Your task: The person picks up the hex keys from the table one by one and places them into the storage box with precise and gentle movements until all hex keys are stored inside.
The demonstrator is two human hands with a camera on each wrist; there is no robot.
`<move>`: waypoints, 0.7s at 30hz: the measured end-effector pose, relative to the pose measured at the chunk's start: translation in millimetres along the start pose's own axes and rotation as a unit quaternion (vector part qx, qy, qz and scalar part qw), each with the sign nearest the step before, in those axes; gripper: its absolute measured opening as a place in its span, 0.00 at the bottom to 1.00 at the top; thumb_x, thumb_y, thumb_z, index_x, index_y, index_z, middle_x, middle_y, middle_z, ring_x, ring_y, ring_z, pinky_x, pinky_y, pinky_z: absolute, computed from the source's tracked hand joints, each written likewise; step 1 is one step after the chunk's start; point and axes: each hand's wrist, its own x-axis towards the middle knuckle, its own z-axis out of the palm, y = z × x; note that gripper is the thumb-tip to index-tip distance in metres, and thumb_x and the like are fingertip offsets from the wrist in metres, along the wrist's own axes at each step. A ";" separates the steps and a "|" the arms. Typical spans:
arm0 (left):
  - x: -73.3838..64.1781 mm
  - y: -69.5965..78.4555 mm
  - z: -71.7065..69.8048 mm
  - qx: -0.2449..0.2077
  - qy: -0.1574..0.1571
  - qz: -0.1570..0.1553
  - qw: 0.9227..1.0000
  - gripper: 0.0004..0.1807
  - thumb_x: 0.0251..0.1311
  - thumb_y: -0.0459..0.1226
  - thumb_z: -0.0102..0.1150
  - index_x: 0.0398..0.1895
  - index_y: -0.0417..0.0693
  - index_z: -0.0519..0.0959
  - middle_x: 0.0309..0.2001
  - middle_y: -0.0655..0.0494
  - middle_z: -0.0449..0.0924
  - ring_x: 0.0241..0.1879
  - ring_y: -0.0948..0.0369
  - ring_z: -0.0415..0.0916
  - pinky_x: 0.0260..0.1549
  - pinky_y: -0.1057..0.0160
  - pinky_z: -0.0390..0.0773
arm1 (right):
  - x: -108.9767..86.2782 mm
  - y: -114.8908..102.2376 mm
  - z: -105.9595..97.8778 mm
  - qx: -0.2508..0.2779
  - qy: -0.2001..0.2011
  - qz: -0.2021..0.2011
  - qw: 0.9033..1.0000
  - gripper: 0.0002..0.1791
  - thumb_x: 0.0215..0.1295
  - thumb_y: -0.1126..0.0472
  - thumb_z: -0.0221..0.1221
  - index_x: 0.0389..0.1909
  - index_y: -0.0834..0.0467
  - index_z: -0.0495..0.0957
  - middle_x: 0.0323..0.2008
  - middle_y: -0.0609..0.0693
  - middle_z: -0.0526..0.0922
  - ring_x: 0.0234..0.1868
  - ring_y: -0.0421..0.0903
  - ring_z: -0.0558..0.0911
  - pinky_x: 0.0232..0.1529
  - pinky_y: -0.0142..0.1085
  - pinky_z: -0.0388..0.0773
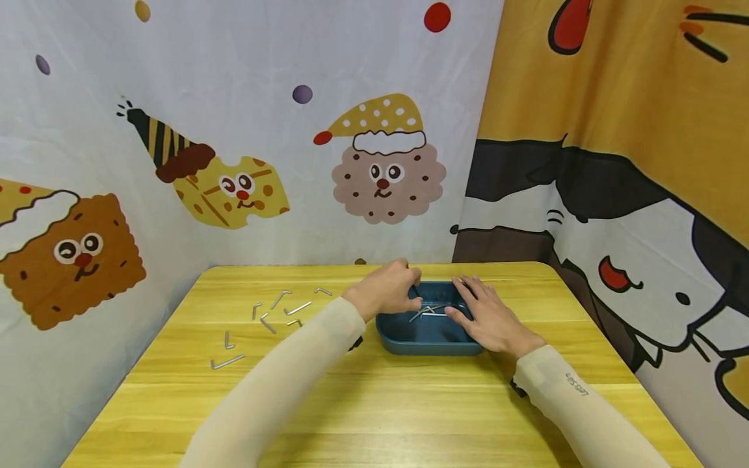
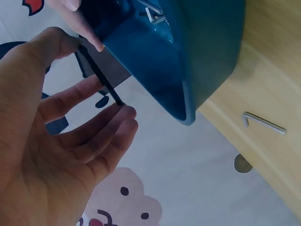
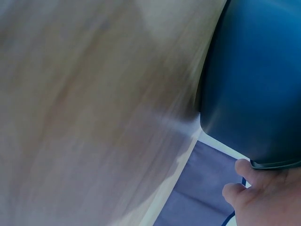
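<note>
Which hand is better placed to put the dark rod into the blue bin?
Left, most likely: the left hand pinches the dark rod close to the blue bin, while the right hand rests at its right side.

I had a wooden table (image 1: 409,403) before me, a white curtain (image 1: 246,58) with cartoon cheese (image 1: 225,205) behind it, and a yellow curtain (image 1: 526,97) on my right.

Hex keys (image 1: 228,361) lie in and left of the box (image 1: 433,349).

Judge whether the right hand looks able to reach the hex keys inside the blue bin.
Probably yes: the right hand touches the blue bin, whose open top leaves the hex keys uncovered.
</note>
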 end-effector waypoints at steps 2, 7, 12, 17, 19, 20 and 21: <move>3.9 2.3 0.2 0.009 -0.009 0.005 1.000 0.26 0.81 0.53 0.73 0.70 0.48 0.88 0.61 0.49 0.88 0.54 0.57 0.87 0.60 0.57 0.92 | 0.2 0.2 0.3 -0.002 -0.001 0.000 1.000 0.50 0.92 0.28 0.48 0.97 0.55 0.51 0.95 0.66 0.55 0.95 0.75 0.50 0.93 0.76 0.46; 12.3 8.7 -1.4 0.034 -0.022 0.026 0.999 0.26 0.80 0.54 0.74 0.69 0.48 0.89 0.60 0.52 0.89 0.53 0.58 0.87 0.59 0.59 0.91 | 0.4 0.8 0.5 -0.003 0.000 -0.002 1.000 0.50 0.92 0.28 0.48 0.97 0.55 0.51 0.95 0.66 0.54 0.96 0.75 0.49 0.93 0.76 0.46; 21.2 16.0 -2.0 0.056 -0.046 0.037 0.997 0.27 0.81 0.55 0.73 0.72 0.50 0.88 0.63 0.53 0.89 0.56 0.58 0.89 0.61 0.59 0.91 | 0.4 0.7 0.4 0.000 0.000 -0.002 1.000 0.50 0.92 0.28 0.48 0.97 0.55 0.51 0.95 0.65 0.54 0.96 0.75 0.49 0.93 0.76 0.45; 29.1 21.3 0.2 0.072 -0.085 0.049 0.993 0.26 0.82 0.54 0.73 0.72 0.50 0.88 0.64 0.54 0.90 0.59 0.59 0.90 0.61 0.59 0.91 | 0.6 0.4 0.1 0.001 -0.001 -0.002 1.000 0.50 0.92 0.28 0.48 0.97 0.55 0.51 0.95 0.65 0.54 0.96 0.75 0.49 0.93 0.76 0.45; 30.9 23.2 0.3 0.078 -0.093 0.053 0.991 0.26 0.81 0.54 0.73 0.71 0.50 0.88 0.63 0.55 0.92 0.57 0.59 0.91 0.60 0.60 0.92 | 0.5 0.3 -0.1 0.000 -0.001 -0.002 1.000 0.50 0.92 0.28 0.48 0.97 0.55 0.51 0.95 0.65 0.54 0.96 0.75 0.49 0.93 0.76 0.46; 31.6 24.1 0.1 0.080 -0.095 0.055 0.991 0.25 0.82 0.54 0.73 0.70 0.50 0.88 0.62 0.55 0.92 0.56 0.60 0.92 0.60 0.60 0.92 | 0.3 0.3 -0.2 0.000 -0.001 -0.002 1.000 0.50 0.92 0.28 0.48 0.97 0.55 0.51 0.95 0.65 0.54 0.96 0.75 0.49 0.93 0.76 0.46; 32.4 25.1 0.1 0.083 -0.096 0.057 0.990 0.25 0.81 0.54 0.73 0.70 0.50 0.89 0.61 0.56 0.93 0.55 0.60 0.92 0.59 0.61 0.92 | 0.2 0.3 -0.2 0.000 -0.002 -0.002 1.000 0.50 0.92 0.28 0.48 0.97 0.55 0.51 0.95 0.65 0.54 0.96 0.75 0.49 0.93 0.76 0.46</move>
